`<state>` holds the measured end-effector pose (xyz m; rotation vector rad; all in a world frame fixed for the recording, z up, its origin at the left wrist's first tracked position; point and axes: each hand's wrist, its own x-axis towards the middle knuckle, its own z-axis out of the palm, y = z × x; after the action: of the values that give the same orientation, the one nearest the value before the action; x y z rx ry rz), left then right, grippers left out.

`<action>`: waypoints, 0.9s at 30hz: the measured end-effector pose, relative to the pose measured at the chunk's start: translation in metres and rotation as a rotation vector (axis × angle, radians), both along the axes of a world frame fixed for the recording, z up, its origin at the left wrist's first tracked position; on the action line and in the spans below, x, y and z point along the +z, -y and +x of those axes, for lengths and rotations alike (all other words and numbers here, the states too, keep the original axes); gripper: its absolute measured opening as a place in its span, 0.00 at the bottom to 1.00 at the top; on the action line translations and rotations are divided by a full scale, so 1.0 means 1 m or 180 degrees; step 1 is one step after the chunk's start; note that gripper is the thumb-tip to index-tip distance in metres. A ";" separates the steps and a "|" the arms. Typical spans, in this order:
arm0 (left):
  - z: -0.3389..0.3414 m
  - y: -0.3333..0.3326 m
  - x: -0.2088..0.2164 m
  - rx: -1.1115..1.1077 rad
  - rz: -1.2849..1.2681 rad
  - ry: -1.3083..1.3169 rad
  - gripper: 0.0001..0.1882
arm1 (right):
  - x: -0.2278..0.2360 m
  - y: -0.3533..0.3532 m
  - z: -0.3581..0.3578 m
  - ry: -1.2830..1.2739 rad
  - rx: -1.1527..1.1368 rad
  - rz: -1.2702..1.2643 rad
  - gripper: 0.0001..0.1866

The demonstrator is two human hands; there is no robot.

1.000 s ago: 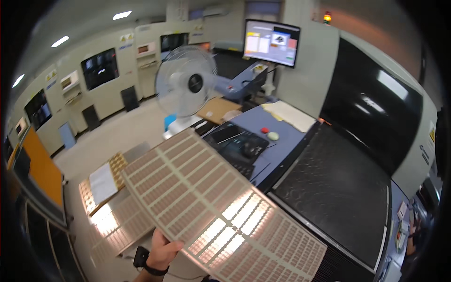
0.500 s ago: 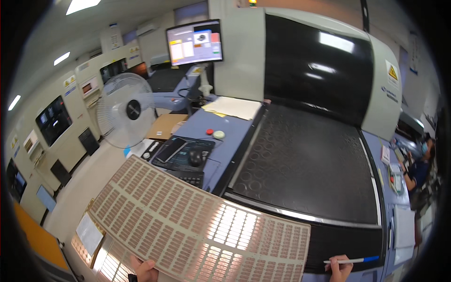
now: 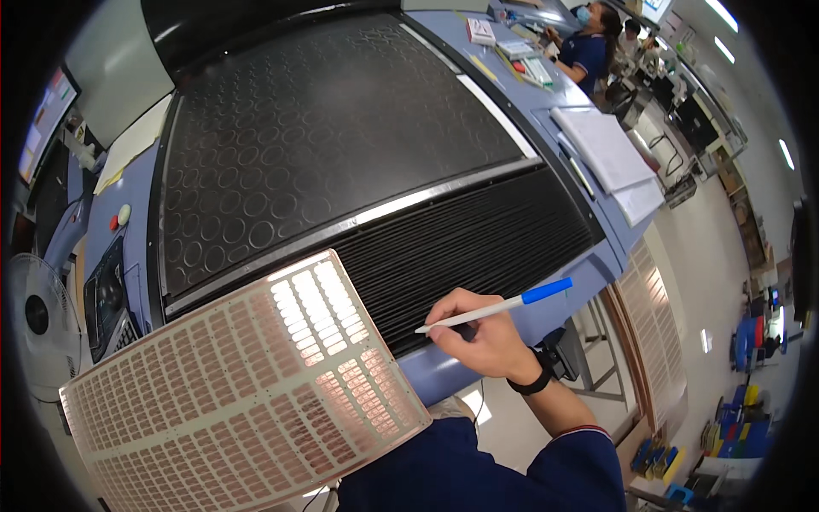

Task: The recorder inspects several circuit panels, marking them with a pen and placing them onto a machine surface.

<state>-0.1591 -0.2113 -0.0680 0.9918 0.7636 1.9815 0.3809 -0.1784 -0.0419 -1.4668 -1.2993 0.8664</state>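
Note:
A large thin circuit-board panel (image 3: 230,375), with rows of copper-coloured patterns on a pale ground, is tilted across the lower left. Its upper edge overlaps the front of the black machine bed. My left hand is out of sight, so its grip on the panel cannot be seen. Just right of the panel, my right hand (image 3: 485,343) is closed around a white pen (image 3: 499,308) with a blue end. The pen's pale tip points left, over the front edge of the black ribbed strip (image 3: 461,247). A black band (image 3: 536,375) circles my right wrist.
Behind the strip lies a black mat with ring marks (image 3: 281,154). White papers (image 3: 601,149) rest on the blue ledge at right. A co-worker (image 3: 589,51) sits at the far right. More panels (image 3: 653,316) stand beyond the bench. A fan (image 3: 38,316) and mouse (image 3: 109,294) are at left.
My view has swung right. The left hand, seen earlier at the panel's lower edge, has gone out of view. My right hand still holds the pen and now shows more fully.

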 end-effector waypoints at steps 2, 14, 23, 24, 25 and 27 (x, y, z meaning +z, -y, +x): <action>0.012 -0.002 0.004 0.0295 0.0052 0.0002 0.31 | -0.002 -0.001 -0.007 -0.0009 0.0089 -0.0020 0.06; -0.013 0.005 -0.004 0.0123 0.0041 0.0404 0.28 | -0.014 -0.013 -0.026 0.0038 0.0298 0.0558 0.04; -0.039 0.011 -0.021 0.0601 -0.0119 0.0148 0.26 | -0.017 -0.016 -0.030 0.0243 0.0209 0.0684 0.03; -0.033 0.011 -0.020 0.0593 -0.0128 0.0149 0.26 | -0.018 -0.016 -0.031 0.0234 0.0200 0.0723 0.03; -0.029 0.010 -0.018 0.0596 -0.0127 0.0147 0.25 | -0.018 -0.016 -0.031 0.0233 0.0204 0.0719 0.03; -0.022 0.009 -0.016 0.0599 -0.0138 0.0142 0.25 | -0.017 -0.017 -0.030 0.0279 0.0205 0.0691 0.03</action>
<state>-0.1809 -0.2206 -0.0839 0.8745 0.8992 2.1304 0.3509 -0.1618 -0.0585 -1.3101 -1.4644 0.6846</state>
